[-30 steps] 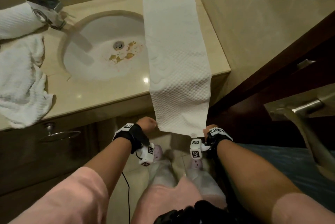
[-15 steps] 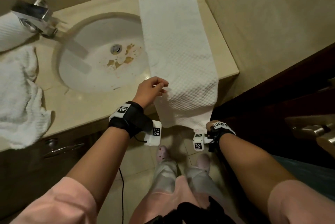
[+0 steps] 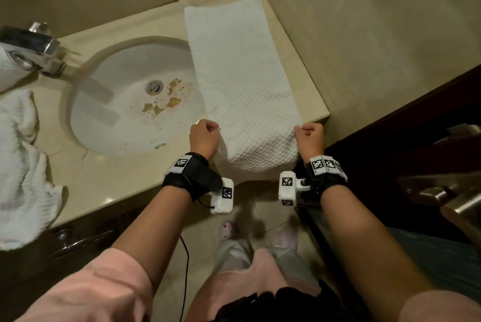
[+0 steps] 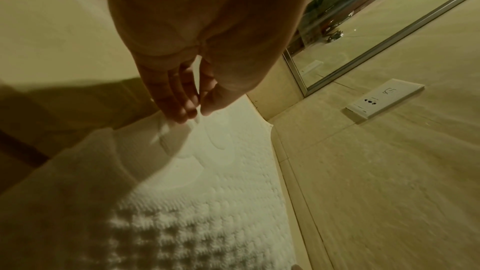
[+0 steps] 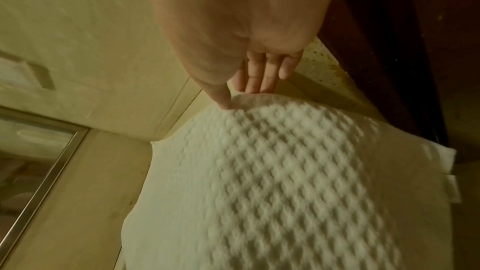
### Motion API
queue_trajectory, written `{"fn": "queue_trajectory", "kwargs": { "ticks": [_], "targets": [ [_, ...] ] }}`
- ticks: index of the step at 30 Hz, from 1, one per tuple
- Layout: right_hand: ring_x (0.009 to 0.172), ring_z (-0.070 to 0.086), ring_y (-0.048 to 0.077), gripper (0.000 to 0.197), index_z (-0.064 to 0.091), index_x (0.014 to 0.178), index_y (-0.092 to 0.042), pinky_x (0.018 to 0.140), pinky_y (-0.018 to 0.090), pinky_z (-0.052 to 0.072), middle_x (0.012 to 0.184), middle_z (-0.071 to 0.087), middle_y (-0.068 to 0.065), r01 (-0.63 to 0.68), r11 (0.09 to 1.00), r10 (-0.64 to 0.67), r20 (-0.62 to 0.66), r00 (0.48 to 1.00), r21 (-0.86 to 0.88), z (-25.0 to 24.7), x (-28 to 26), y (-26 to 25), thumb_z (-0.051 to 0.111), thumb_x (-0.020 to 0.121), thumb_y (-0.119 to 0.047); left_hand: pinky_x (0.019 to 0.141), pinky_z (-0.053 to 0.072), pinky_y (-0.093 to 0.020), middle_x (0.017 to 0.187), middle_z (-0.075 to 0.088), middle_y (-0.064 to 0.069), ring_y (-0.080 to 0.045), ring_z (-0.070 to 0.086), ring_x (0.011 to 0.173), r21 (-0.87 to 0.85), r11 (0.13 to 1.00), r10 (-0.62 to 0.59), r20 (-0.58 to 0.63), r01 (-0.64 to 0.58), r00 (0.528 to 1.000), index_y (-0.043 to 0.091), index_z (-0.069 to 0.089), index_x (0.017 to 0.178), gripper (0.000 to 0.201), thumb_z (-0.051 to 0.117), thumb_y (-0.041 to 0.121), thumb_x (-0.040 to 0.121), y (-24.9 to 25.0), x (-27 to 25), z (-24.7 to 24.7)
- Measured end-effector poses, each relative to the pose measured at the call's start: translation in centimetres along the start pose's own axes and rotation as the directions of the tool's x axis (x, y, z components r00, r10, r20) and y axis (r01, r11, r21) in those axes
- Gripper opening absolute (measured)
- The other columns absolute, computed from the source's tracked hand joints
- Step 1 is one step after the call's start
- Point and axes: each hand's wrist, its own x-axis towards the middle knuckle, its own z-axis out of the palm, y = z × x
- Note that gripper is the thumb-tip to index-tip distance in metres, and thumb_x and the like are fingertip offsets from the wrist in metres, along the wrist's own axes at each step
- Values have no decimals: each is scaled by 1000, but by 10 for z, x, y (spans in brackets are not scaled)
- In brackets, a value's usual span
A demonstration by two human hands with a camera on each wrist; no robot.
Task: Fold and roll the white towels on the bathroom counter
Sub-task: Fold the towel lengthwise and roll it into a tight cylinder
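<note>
Towel [image 3: 244, 79] lies as a long folded strip on the counter [image 3: 125, 178], right of the sink [image 3: 130, 103], its far end near the back wall and its near end doubled over at the counter's front edge. Its long axis runs from the person straight away toward the wall, leaning slightly left at the far end.

Both hands are curled and pinching cloth: the left hand [image 3: 204, 136] has the near left corner between thumb and fingertips [image 4: 182, 114], and the right hand [image 3: 309, 138] nips the near right corner in the same way (the right wrist view shows the thumb on top of the waffle weave).

This looks like the start of the roll, or a last fold of the hanging end. To do it well, I'd keep the two corners level and moving together, so the turned edge stays square across the strip. Side edges should stack on each other. Light tension toward the body keeps the first turn tight; a loose core makes a floppy roll.

Another crumpled towel [image 3: 20, 165] waits at the left.
</note>
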Motion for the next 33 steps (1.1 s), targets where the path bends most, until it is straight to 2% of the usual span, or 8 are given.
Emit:
{"fn": "queue_trajectory", "kwargs": {
  "ticks": [4, 9, 14, 19, 21, 27, 31, 33],
  "targets": [
    [87, 52, 20, 21, 51, 97, -9, 78, 28, 40, 95, 56, 7, -52, 999, 52, 75, 996, -7, -5, 5, -6, 64, 88, -22, 79, 40, -23, 114, 60, -15, -28, 58, 98, 80, 997, -10, 9, 9, 1000, 6, 63, 104, 20, 53, 6, 87, -1, 6, -2],
    [72, 45, 17, 20, 55, 79, -8, 71, 29, 38, 72, 50, 3, -28, 999, 33, 127, 991, -39, -7, 6, -10, 62, 90, -22, 81, 39, -21, 121, 54, -16, -28, 57, 101, 108, 993, -41, 26, 38, 999, 7, 62, 107, 22, 52, 7, 88, -5, 9, -2],
    [64, 41, 14, 16, 51, 82, -8, 68, 27, 37, 66, 45, -2, 31, 992, -22, 81, 996, -118, -7, 9, -12, 59, 92, -18, 88, 39, -22, 127, 49, -17, -29, 56, 106, 165, 986, -37, 60, 26, 998, 7, 67, 107, 26, 49, 3, 88, -7, 9, -1],
    [59, 40, 15, 34, 40, 64, -18, 66, 28, 36, 63, 42, -2, 56, 985, -49, 49, 998, -162, -8, 10, -10, 57, 93, -19, 91, 42, -27, 128, 45, -19, -29, 56, 101, 209, 978, -8, 77, -8, 997, 7, 65, 106, 26, 49, 0, 87, -8, 10, 0],
    [64, 43, 19, 35, 40, 63, -18, 67, 29, 37, 63, 44, -2, 38, 984, -31, 40, 999, -171, -7, 9, -11, 57, 93, -21, 91, 41, -26, 128, 42, -18, -28, 55, 99, 217, 976, 3, 78, -20, 997, 7, 63, 107, 25, 49, 0, 88, -7, 10, 0],
    [50, 31, 12, 42, 39, 56, -15, 58, 27, 32, 54, 37, 0, 22, 997, -23, -7, 1000, -77, -5, 6, -10, 63, 89, -21, 85, 39, -23, 127, 36, -13, -25, 52, 95, 196, 980, 27, 50, -36, 998, 7, 59, 104, 17, 51, 0, 90, -9, 6, 4],
    [52, 30, 13, 42, 39, 58, -13, 50, 27, 28, 56, 35, 1, -37, 998, 38, -13, 999, 51, -5, -3, -6, 57, 94, -26, 82, 37, -22, 125, 36, -12, -24, 51, 93, 191, 981, 39, 45, -46, 998, 8, 58, 99, 15, 50, -2, 90, -7, 5, 4],
    [60, 39, 15, 28, 51, 71, -8, 53, 27, 31, 67, 46, 6, -82, 996, 81, 28, 996, 29, -7, -7, 1, 52, 94, -23, 77, 36, -15, 122, 37, -10, -26, 51, 95, 193, 980, 28, 53, -37, 998, 10, 56, 96, 16, 50, -3, 90, -7, 7, 4]
  ]
}}
